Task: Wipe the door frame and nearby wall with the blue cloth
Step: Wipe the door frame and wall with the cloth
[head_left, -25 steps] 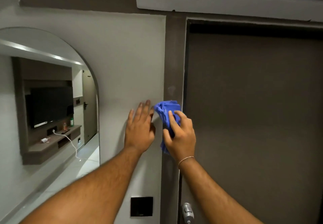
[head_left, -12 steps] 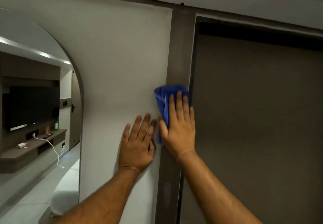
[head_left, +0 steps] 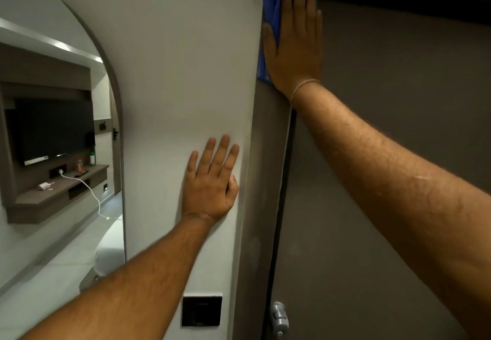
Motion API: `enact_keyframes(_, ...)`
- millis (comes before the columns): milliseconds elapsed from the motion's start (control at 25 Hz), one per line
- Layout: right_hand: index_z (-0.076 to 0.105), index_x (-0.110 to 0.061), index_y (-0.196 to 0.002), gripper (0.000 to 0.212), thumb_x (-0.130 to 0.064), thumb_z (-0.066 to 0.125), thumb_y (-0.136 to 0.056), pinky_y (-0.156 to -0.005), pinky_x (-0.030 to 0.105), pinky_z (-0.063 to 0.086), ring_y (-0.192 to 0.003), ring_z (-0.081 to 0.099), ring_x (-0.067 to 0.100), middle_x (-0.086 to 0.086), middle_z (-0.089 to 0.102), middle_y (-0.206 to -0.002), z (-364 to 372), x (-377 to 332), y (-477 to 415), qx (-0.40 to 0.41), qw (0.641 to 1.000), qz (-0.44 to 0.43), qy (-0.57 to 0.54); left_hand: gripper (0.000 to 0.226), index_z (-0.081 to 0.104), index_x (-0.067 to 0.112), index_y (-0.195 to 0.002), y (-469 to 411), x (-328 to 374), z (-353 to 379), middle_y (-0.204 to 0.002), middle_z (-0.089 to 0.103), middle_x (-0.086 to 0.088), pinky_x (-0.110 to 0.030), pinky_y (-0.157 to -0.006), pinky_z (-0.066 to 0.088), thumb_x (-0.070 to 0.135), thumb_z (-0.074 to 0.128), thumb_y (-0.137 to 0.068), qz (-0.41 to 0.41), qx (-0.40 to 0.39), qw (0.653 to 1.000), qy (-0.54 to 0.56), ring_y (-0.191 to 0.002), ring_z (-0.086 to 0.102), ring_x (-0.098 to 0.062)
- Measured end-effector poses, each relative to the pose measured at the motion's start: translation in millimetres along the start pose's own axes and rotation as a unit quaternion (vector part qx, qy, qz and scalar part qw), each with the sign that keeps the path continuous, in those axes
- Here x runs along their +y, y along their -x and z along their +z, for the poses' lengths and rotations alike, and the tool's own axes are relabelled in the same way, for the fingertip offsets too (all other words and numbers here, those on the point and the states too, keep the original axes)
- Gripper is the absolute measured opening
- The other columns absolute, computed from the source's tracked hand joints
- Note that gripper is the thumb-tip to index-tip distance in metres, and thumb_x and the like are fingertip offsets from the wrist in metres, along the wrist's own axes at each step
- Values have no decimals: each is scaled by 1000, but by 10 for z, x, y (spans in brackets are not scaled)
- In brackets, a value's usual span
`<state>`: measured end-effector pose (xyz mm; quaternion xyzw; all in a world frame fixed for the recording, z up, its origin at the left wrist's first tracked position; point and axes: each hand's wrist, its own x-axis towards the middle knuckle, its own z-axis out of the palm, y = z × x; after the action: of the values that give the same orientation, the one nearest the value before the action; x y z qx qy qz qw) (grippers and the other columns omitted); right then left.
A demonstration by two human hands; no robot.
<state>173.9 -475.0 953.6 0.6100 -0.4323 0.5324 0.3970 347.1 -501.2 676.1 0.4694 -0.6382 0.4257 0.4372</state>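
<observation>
My right hand (head_left: 295, 44) lies flat with fingers pointing up, pressing the blue cloth (head_left: 271, 2) against the grey-brown door frame (head_left: 268, 167) near its upper corner. The cloth shows above and to the left of the hand; its top runs out of the picture. My left hand (head_left: 211, 183) rests flat and empty on the white wall (head_left: 186, 74), fingers spread, just left of the frame. The dark door (head_left: 385, 207) fills the right side.
A black switch plate (head_left: 201, 311) sits low on the wall. A metal door handle (head_left: 277, 317) sticks out at the frame's lower edge. At left an arched mirror (head_left: 53, 140) reflects a room with a TV and shelf.
My right hand has slid the cloth up the door frame toward its top corner. The left hand stays flat on the wall, now far below the right.
</observation>
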Motion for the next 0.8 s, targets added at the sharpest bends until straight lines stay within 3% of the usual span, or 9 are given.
enact_keyframes(200, 13, -13, -169, 78, -52, 39, -107, -134, 45, 4, -166, 6, 33, 14, 6, -177, 139, 157, 1744, -91, 993, -81, -3, 77, 9, 24, -174, 21, 7, -4, -183, 11, -5, -50, -135, 2, 35, 39, -104, -4, 5, 1000, 11, -168, 5, -27)
enact_keyframes(320, -2, -15, -170, 91, -51, 48, -102, -135, 41, -10, -166, -10, 28, 10, -12, -177, 167, 244, 3035, -172, 974, -144, 21, 70, 11, 22, -174, -1, 12, -16, -181, 17, -7, -52, -134, 5, 39, 34, -109, -4, 7, 1000, 5, -167, 11, -30)
enact_keyframes(440, -3, -17, -169, 104, -35, 66, -92, -134, 42, -15, -164, -19, 26, 7, -16, -176, 157, 329, 4348, -266, 928, -256, 46, 72, 8, 23, -174, 11, 19, -2, -182, 10, -7, -52, -134, 4, 35, 35, -108, -7, 6, 1000, -25, -167, 10, -32)
enact_keyframes(520, 11, -20, -170, 108, -22, 73, -81, -133, 42, -13, -164, -22, 25, 6, -15, -176, 140, 361, 5057, -314, 884, -340, 60, 75, 8, 23, -173, 6, 20, 18, -182, 10, -7, -51, -134, 3, 35, 38, -106, -11, 11, 999, -34, -167, 11, -32)
enact_keyframes(640, 29, -23, -166, 112, -20, 85, -68, -135, 42, -11, -162, -27, 23, 3, -18, -175, 181, 351, 5631, -362, 844, -392, 49, 73, 11, 23, -173, 13, 10, 37, -181, 18, -9, -53, -134, 8, 34, 37, -106, -11, 19, 999, -29, -166, 15, -34)
enact_keyframes(720, 20, -25, -169, 127, -20, 90, -63, -135, 45, -3, -163, -26, 21, 1, -17, -175, 204, 366, 5715, -369, 842, -390, 51, 72, 13, 23, -173, -5, 15, 27, -180, 20, -9, -54, -134, 9, 34, 37, -106, -11, 21, 999, -32, -166, 17, -34)
enact_keyframes(800, 5, -24, -170, 133, -18, 88, -65, -135, 44, -10, -164, -20, 18, -1, -12, -177, 226, 401, 5688, -338, 859, -382, 49, 72, 15, 22, -172, -13, 20, 9, -180, 22, -10, -54, -134, 11, 33, 39, -105, -12, 22, 999, -25, -166, 18, -34)
